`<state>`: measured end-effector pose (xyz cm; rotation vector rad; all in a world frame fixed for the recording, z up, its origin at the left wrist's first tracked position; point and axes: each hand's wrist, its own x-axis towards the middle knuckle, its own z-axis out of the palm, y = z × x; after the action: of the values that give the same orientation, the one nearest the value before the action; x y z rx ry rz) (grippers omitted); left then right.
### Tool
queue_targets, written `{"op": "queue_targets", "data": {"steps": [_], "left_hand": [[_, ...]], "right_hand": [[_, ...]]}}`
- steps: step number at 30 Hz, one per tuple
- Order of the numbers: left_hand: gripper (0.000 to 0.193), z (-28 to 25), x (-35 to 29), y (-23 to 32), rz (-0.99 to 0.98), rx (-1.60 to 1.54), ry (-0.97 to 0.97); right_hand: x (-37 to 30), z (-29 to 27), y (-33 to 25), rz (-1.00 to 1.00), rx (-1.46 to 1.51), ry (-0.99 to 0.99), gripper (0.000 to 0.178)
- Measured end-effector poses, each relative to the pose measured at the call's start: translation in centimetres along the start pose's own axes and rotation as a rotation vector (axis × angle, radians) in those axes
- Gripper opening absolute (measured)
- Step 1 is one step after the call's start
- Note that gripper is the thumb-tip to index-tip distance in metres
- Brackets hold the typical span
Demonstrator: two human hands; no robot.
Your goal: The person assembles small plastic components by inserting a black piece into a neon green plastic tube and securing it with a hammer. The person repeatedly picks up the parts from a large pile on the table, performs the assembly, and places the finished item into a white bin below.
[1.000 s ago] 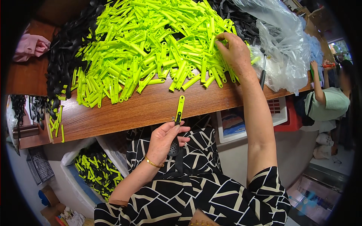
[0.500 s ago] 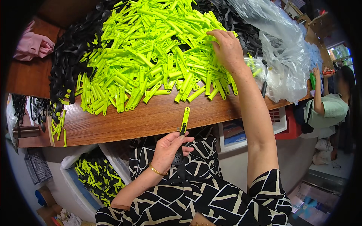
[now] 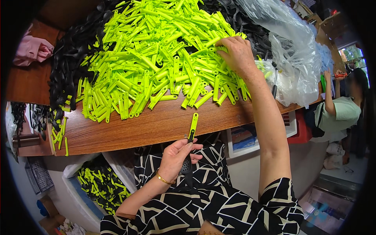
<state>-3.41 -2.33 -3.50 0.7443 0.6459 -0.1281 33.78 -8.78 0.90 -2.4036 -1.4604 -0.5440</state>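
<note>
My left hand (image 3: 177, 156) is closed, pinching a black plastic strap part (image 3: 185, 166) with a perforated oval section, which hangs below the fingers over my lap. From its upper end a slim yellow-green plastic strip (image 3: 194, 123) with a hole at its tip points up past the table edge. A large heap of similar yellow-green strips (image 3: 156, 58) covers the middle of the table. At the heap's right side rests my right hand (image 3: 237, 55), fingers bent and thumb apart from them. Its fingertips touch the strips, and I see none gripped.
Black parts (image 3: 64, 74) are piled left of the heap. Clear plastic bags (image 3: 293, 58) and a black-handled tool (image 3: 275, 84) lie to the right. Below left, a lined bin (image 3: 103, 184) holds mixed black and yellow-green pieces. Another person (image 3: 337, 105) works at far right.
My right hand has moved slightly down and right on the heap, and its fingers have bent more. The left hand still holds the joined piece almost in the same place.
</note>
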Motion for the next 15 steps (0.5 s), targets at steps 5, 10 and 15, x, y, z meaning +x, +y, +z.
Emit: {"op": "queue_targets", "data": {"steps": [5,10,15], "left_hand": [[0.032,0.2,0.1,0.0,-0.014,0.007,-0.007],[0.033,0.1,0.0,0.0,-0.014,-0.014,-0.017],[0.033,0.2,0.1,0.1,-0.017,-0.017,-0.018]], "right_hand": [[0.3,0.1,0.3,0.138,0.174,0.047,0.025],[1.2,0.1,-0.3,0.066,-0.022,0.079,0.025],[2.0,0.7,-0.5,0.018,-0.056,0.019,0.016]]}}
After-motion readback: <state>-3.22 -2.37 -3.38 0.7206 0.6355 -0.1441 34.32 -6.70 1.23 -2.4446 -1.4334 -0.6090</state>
